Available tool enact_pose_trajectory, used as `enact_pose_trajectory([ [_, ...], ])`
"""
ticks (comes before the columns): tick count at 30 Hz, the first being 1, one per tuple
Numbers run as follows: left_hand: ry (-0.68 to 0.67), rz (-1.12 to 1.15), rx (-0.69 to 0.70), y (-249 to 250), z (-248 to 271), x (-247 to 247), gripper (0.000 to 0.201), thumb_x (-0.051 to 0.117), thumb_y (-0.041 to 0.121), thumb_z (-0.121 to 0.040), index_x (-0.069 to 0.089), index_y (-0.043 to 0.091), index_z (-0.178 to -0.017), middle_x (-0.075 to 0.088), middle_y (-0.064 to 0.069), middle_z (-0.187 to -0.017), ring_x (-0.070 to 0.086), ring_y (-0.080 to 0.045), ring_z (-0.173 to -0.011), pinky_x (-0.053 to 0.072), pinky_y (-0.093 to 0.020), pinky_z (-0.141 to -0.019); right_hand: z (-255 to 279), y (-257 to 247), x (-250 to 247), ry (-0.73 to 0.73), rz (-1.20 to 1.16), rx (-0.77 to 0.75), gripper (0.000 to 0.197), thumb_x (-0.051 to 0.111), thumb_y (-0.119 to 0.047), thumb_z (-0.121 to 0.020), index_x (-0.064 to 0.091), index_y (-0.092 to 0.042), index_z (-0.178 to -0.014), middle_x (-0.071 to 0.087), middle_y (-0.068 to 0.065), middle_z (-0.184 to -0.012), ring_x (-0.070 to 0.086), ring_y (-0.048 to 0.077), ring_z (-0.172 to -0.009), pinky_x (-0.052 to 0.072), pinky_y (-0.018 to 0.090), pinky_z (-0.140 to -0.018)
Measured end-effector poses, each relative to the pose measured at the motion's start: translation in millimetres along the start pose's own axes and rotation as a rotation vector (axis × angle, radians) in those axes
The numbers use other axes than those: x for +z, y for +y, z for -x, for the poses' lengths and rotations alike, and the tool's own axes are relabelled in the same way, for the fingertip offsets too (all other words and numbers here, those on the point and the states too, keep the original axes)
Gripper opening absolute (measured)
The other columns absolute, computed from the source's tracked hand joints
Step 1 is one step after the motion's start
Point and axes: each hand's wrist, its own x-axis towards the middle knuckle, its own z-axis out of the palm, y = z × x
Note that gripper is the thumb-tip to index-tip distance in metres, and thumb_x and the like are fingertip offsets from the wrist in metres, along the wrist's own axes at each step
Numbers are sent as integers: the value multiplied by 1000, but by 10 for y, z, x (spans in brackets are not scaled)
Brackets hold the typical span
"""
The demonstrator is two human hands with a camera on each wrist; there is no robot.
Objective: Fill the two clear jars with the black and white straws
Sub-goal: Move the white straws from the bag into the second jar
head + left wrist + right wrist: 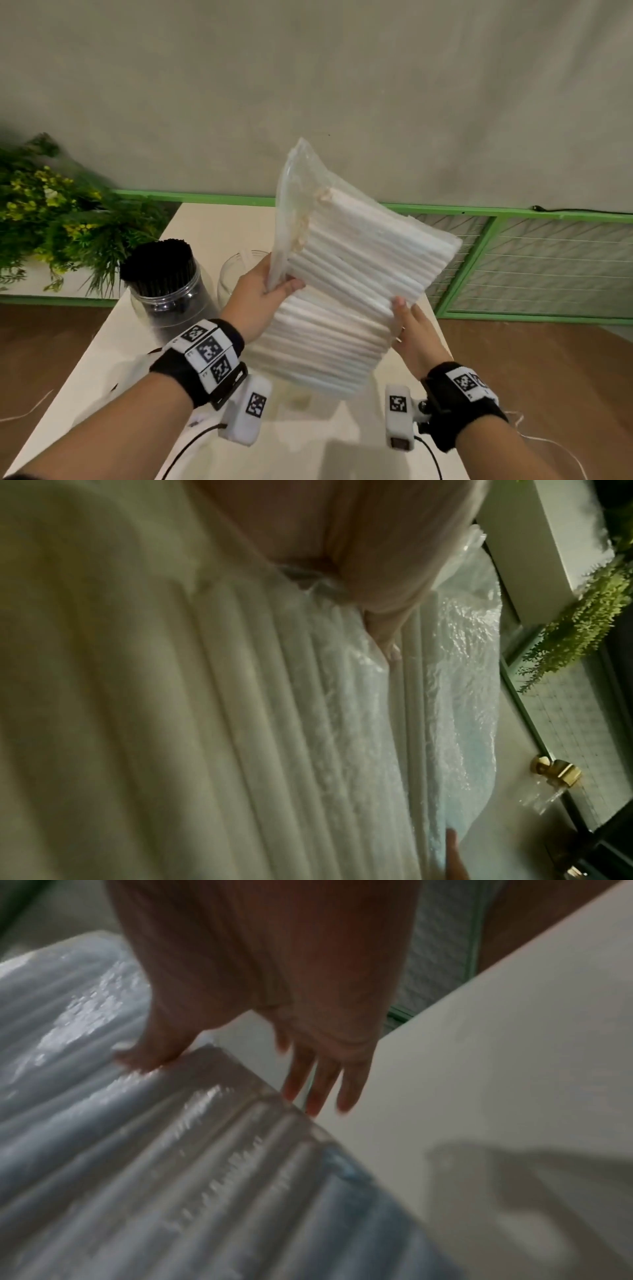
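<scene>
A clear plastic bag of white straws (346, 301) is held tilted above the table, its loose open end pointing up. My left hand (274, 286) pinches the bag's film at its left edge, thumb on the front; the left wrist view shows the thumb (387, 631) on the bag (342, 723). My right hand (404, 317) touches the bag's right edge with its thumb, and its fingers (318, 1085) are straight beside the bag (154, 1164). A clear jar (164, 294) packed with black straws (157, 257) stands at the left. The second clear jar (234, 270) is partly hidden behind my left hand.
The pale table (191, 226) runs away from me, with brown floor on both sides. A green leafy plant (51, 222) fills the left. A green-framed mesh panel (531, 260) stands at the right rear. Thin cables trail over the table's near end.
</scene>
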Motion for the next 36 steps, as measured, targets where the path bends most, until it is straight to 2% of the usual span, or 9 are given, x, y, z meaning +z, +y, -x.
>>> enact_pose_trajectory([
  [3,-33,26,-43,-58,98,-71,39,70,33,-80,54,25,-114,68,4,-108,62,-11,-104,45,-38,-99,-17,-126,109,-53,4,-59,97,84,-56,-58,46,-4,-130,66,13,-119,66,28,-106,53,47,-88],
  [7,-8,134,-82,-96,144,-197,73,74,38,-71,42,23,-135,58,11,-124,54,-5,-116,39,-27,-105,64,-352,224,-78,126,-245,96,81,-65,-57,51,-6,-127,67,10,-118,64,25,-110,50,50,-94],
  [11,139,204,-17,-102,178,-279,50,72,23,-74,59,-1,-116,72,11,-87,66,2,-89,46,-6,-78,266,-592,415,-159,101,-419,63,70,-44,-79,54,-7,-128,68,12,-117,67,26,-105,56,44,-83],
  [14,128,166,-59,-152,180,-313,14,72,20,-79,69,11,-89,73,11,-87,66,3,-90,49,-14,-81,314,-650,518,-147,92,-467,65,71,-48,-73,54,-13,-125,70,1,-115,67,17,-104,57,33,-79],
  [18,111,178,-59,-215,201,-316,30,68,17,-85,64,9,-113,71,4,-106,63,-2,-102,47,-27,-98,359,-656,615,-139,151,-482,57,67,-45,-80,55,-16,-127,68,-1,-119,64,18,-111,54,37,-92],
  [22,141,284,-1,-140,255,-346,31,65,11,-85,61,11,-116,70,6,-106,63,1,-101,47,-12,-86,392,-691,602,-135,136,-581,67,67,-53,-81,47,-15,-132,63,2,-125,59,22,-117,49,42,-95],
  [27,48,271,-143,-399,296,-316,32,70,17,-83,64,8,-113,71,-1,-108,65,-10,-104,45,-41,-103,307,-419,613,-96,306,-483,70,65,-72,-71,56,-23,-120,65,2,-120,59,21,-115,45,55,-100],
  [32,96,322,-119,-420,342,-305,55,71,42,-69,64,2,-107,72,-5,-106,66,-14,-104,49,-36,-97,294,-437,589,-92,300,-531,52,58,-60,-84,54,-23,-119,64,3,-118,59,18,-113,47,45,-96],
  [36,47,297,-162,-458,406,-252,40,70,48,-67,72,27,-101,70,2,-113,62,-13,-110,44,-45,-103,240,-401,594,-92,377,-527,39,51,-45,-94,54,-16,-119,65,-3,-112,60,3,-107,47,39,-94],
])
